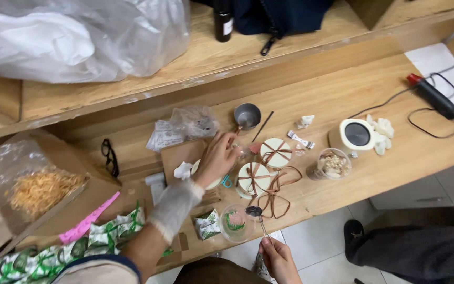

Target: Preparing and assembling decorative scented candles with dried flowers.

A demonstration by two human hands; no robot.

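At the far left, a cardboard box (53, 210) lined with clear plastic is being seen, filled with yellow shredded straw (40, 189). Just beside it, a pink strip (88, 223) and green-and-white packets (106, 236) are lying on the wooden table (342, 94). A pair of black glasses (110, 156) is resting further back.

The left hand (217, 158) is being stretched forward over the middle of the table, its wrist wrapped in white gauze. Its fingers are curled downward over a small clear item near a round cream lid; what exactly is being gripped cannot be told. A small metal pot (247, 115) is standing just beyond the fingertips.

A spoon (257, 216) is being held by the right hand (278, 257) at the near table edge, the fingers pinched closed around the handle's end. The spoon's bowl is hovering at the rim of a clear cup (236, 222) holding something green.

2 round cream lids (265, 165) tied with brown ribbon are lying to the right, then a clear jar (333, 164), a white round device (357, 134), and a black tool with a red tip (434, 94) at the far right.
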